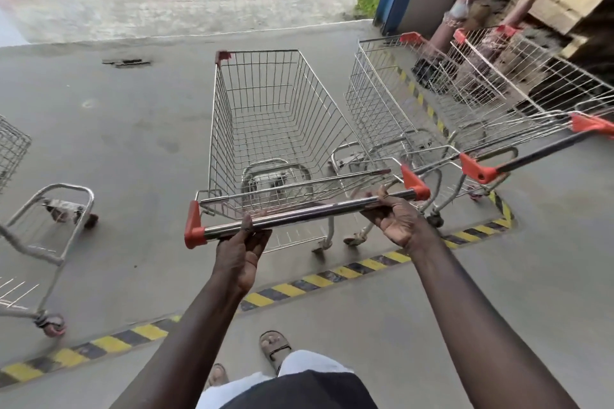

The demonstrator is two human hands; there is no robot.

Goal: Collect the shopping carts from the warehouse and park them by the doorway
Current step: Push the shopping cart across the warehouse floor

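Both hands are gripping the chrome handle bar (309,214) of the shopping cart (275,123): left hand (241,251) grasping near its left end, right hand (400,221) near its right. Parked carts (481,103) are standing beside the right hand, another cart (43,229) well left. No legible writing is showing.

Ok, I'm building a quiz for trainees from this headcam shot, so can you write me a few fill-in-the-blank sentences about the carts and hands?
1. Both hands, the left hand and the right hand, hold the cart's chrome ____ bar.
2. The wire basket of the held silver shopping cart is ____ of goods.
3. The striped floor tape is black and ____.
4. The plastic end caps on the bar are ____.

Missing words: handle; empty; yellow; red
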